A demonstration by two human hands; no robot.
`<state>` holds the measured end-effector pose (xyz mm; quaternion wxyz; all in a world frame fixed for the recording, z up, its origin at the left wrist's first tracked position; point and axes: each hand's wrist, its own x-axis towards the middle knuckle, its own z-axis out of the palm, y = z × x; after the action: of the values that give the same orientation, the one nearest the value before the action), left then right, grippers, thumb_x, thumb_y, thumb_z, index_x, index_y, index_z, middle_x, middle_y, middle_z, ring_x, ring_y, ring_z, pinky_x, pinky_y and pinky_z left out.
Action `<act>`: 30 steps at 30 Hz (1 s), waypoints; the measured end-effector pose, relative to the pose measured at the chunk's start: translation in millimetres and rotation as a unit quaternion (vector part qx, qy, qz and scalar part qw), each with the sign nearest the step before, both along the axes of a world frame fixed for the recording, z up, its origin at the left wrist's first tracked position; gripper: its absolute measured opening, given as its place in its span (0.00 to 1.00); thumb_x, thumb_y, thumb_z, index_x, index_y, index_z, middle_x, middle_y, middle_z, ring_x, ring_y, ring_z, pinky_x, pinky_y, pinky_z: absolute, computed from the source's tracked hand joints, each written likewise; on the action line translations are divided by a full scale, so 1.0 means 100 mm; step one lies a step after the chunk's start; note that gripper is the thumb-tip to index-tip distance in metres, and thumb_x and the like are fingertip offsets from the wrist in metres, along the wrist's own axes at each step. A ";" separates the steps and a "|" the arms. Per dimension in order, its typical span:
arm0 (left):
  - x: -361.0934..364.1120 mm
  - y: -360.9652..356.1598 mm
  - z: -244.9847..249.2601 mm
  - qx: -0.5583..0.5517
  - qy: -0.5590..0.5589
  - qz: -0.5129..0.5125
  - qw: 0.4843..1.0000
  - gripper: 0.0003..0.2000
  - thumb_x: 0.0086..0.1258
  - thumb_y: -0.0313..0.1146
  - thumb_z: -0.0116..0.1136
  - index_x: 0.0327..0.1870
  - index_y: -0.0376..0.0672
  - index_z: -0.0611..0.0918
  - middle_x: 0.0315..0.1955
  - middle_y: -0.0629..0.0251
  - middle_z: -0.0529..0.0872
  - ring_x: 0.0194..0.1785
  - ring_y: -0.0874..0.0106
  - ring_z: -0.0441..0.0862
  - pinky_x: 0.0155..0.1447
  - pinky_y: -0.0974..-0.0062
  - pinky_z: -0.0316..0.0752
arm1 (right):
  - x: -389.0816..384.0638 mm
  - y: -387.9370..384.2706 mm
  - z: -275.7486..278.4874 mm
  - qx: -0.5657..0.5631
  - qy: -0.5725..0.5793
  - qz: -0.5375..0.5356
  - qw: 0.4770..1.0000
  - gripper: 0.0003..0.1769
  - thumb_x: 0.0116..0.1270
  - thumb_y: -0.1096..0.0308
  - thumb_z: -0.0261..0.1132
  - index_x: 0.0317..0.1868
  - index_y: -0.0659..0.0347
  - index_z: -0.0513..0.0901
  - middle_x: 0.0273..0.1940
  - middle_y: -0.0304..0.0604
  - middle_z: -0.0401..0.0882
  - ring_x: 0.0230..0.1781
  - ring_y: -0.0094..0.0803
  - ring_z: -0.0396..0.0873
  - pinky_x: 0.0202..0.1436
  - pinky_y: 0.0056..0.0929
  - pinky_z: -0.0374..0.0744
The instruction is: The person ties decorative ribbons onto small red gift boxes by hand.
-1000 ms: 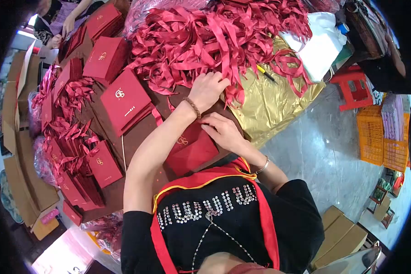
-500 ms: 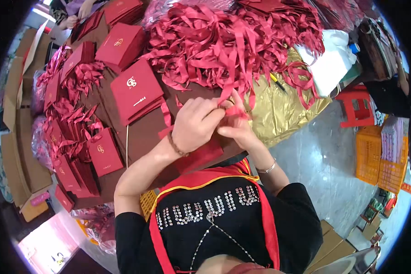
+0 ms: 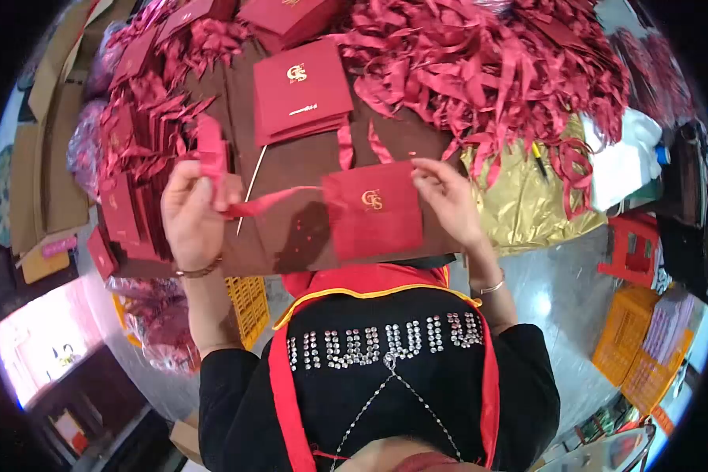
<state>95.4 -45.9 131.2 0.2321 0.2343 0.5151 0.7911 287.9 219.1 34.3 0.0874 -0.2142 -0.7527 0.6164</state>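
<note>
My left hand is raised at the left, fingers closed on a red ribbon. One end of the ribbon stretches right to the upper left edge of a flat red paper bag with a gold logo; a loop stands up above my fingers. My right hand pinches the bag's upper right corner between thumb and fingers. The bag lies at the table's front edge, close to my body. Just behind it is a stack of flat red bags with the same logo.
A big heap of red ribbons covers the back right of the brown table. Finished-looking bags with ribbons stand at the left. Gold sheeting lies at the right, holding a yellow pen. A red stool and orange crates stand beyond.
My hands have moved apart from the ribbon they worked at together. The left swung left, drawing the ribbon out; the right now holds the bag's corner. The view has shifted.
</note>
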 end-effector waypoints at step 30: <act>0.45 0.48 -1.05 -0.504 0.477 -0.016 0.720 0.17 0.52 0.28 0.58 0.47 0.41 0.78 0.38 0.60 0.75 0.45 0.60 0.74 0.44 0.63 0.70 | -0.70 -0.16 -0.03 0.200 -0.026 0.254 0.946 0.12 0.58 0.66 0.66 0.38 0.64 0.79 0.30 0.47 0.79 0.30 0.37 0.78 0.35 0.31 0.73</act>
<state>140.3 2.3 26.6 0.0522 0.4368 0.8768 0.1943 217.6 203.5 30.9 -0.0508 -0.0105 -0.8919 0.4492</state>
